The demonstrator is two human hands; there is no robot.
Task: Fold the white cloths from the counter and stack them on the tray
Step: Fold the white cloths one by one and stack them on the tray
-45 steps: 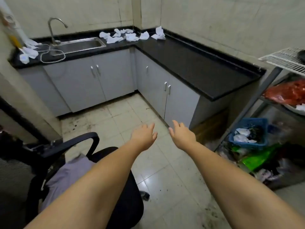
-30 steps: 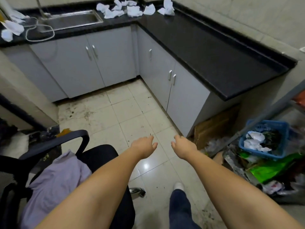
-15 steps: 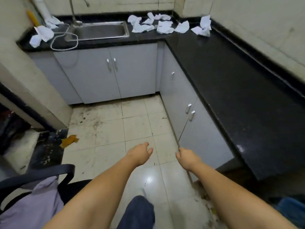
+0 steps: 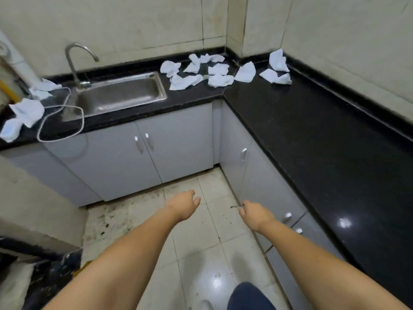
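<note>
Nothing of the task is showing as done. The white cloths (image 4: pixel 220 71) are all lying crumpled and unfolded on the black tabletop (image 4: pixel 312 130), most of them scattered in the far corner between the sink (image 4: pixel 118 93) and the right-hand wall. A further few cloths (image 4: pixel 26 111) are sitting at the far left end, near the tap (image 4: pixel 77 63) and a looped white cord (image 4: pixel 62 121). No tray is appearing anywhere in this view, so the place for the stack is not visible, and not one folded cloth is showing.

The person is standing on the tiled floor (image 4: pixel 201 242) in the near part of the room, well apart from the cloths, with both arms stretching forward. The left hand (image 4: pixel 184 203) is hanging over the floor with its grip released, fingers loosely curled around nothing. The right hand (image 4: pixel 254 212) is hovering near the grey cabinet doors (image 4: pixel 178 148); its fingers are bending more tightly, but they are not holding anything that can be made out, and whether the grip is clenched or merely relaxed I cannot tell.

By my judgement the whole job is lying ahead: reaching the far corner, taking up a first cloth, flattening and folding it, finding the tray, then repeating for every piece, including the ones at the far left.
</note>
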